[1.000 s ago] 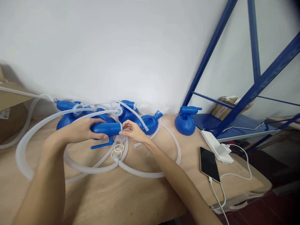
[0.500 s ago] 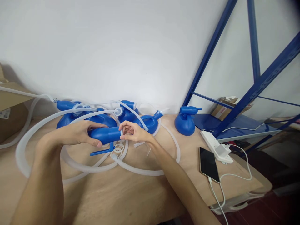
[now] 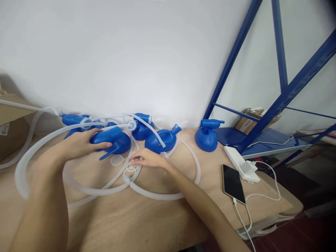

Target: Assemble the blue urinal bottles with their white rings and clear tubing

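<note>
My left hand [image 3: 86,141] is wrapped round a blue plastic part [image 3: 109,136] with a thin blue handle, in front of another blue bottle [image 3: 124,142]. My right hand [image 3: 145,158] is lower, its fingers bent together over small clear rings [image 3: 131,168] on the wooden table [image 3: 126,217]; what its fingertips pinch, if anything, is too small to tell. A round clear cap [image 3: 117,160] lies between the hands. Long clear tubes [image 3: 157,196] loop around them. Behind my right hand lies a blue bottle with a loop handle [image 3: 160,140].
More blue bottles [image 3: 72,119] stand along the wall. One blue bottle [image 3: 206,140] is apart at the right. A phone [image 3: 233,183], a white power strip [image 3: 233,159] and cables lie near the right edge. A cardboard box [image 3: 15,133] is at the left.
My right hand has left the blue part's end and moved down to the rings. My left hand has shifted slightly left and tilted the part. The clear cap now shows on the table.
</note>
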Available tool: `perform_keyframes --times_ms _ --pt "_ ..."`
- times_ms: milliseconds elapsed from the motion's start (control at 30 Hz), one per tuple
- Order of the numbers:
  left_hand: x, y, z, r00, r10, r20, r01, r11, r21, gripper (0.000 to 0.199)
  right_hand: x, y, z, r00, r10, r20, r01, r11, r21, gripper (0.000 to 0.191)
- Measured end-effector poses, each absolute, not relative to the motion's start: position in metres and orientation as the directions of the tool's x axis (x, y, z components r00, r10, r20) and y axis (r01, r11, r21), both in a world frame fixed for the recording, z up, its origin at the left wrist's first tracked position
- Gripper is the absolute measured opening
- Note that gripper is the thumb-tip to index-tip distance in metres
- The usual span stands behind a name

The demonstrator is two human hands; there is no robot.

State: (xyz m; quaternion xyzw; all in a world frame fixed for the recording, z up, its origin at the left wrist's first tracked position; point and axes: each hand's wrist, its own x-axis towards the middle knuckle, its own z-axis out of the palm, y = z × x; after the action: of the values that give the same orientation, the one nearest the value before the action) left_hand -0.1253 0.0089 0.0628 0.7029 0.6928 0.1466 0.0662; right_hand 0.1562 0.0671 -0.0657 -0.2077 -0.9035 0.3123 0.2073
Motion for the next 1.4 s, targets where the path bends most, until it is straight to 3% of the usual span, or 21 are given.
perform_keyframes --times_ms 100,167,333,433,500,567,633,733,967,1133,1400 --pt "-0.103 0.01 0.063 -0.024 0.996 0.084 0.971 0.003 0.238 0.098 0.148 0.065 -0.075 -0.876 0.441 0.194 0.287 0.802 -0.524 0.024" --pt "-0.089 0.011 0.06 -0.019 0.984 0.177 0.97 -0.025 0.243 0.097 0.146 0.061 -0.072 -0.878 0.443 0.18 0.313 0.818 -0.483 0.026" --pt "-0.054 0.008 0.05 -0.04 0.958 0.283 0.952 -0.05 0.303 0.092 0.172 0.059 -0.034 -0.778 0.582 0.239 0.477 0.793 -0.379 0.02" --pt "-0.026 -0.001 0.049 -0.058 0.936 0.348 0.921 -0.085 0.38 0.092 0.214 0.072 -0.006 -0.565 0.756 0.331 0.656 0.655 -0.375 0.021" --pt "0.0 -0.004 0.05 -0.109 0.885 0.453 0.882 -0.124 0.454 0.092 0.247 0.086 0.006 -0.34 0.83 0.442 0.817 0.494 -0.299 0.024" --pt "0.032 0.0 0.049 -0.138 0.834 0.535 0.822 -0.205 0.531 0.091 0.275 0.103 0.01 -0.15 0.872 0.465 0.945 0.265 -0.193 0.036" --pt "0.067 0.014 0.044 -0.115 0.827 0.551 0.736 -0.302 0.606 0.09 0.293 0.12 0.009 -0.133 0.908 0.397 0.986 0.162 -0.042 0.047" --pt "0.11 0.051 0.028 -0.134 0.867 0.479 0.618 -0.305 0.725 0.084 0.303 0.139 0.002 -0.219 0.932 0.29 0.975 0.2 0.095 0.042" --pt "0.137 0.121 -0.012 -0.192 0.897 0.399 0.575 -0.226 0.786 0.078 0.303 0.153 -0.012 -0.214 0.942 0.257 0.975 0.221 0.005 0.03" --pt "0.139 0.135 -0.022 -0.195 0.872 0.448 0.642 -0.232 0.731 0.079 0.299 0.153 -0.016 -0.165 0.951 0.262 0.978 0.193 -0.084 0.027" --pt "0.141 0.128 -0.008 -0.064 0.886 0.46 0.736 -0.269 0.621 0.039 0.292 0.146 -0.014 -0.117 0.968 0.223 0.98 0.149 -0.132 0.024"
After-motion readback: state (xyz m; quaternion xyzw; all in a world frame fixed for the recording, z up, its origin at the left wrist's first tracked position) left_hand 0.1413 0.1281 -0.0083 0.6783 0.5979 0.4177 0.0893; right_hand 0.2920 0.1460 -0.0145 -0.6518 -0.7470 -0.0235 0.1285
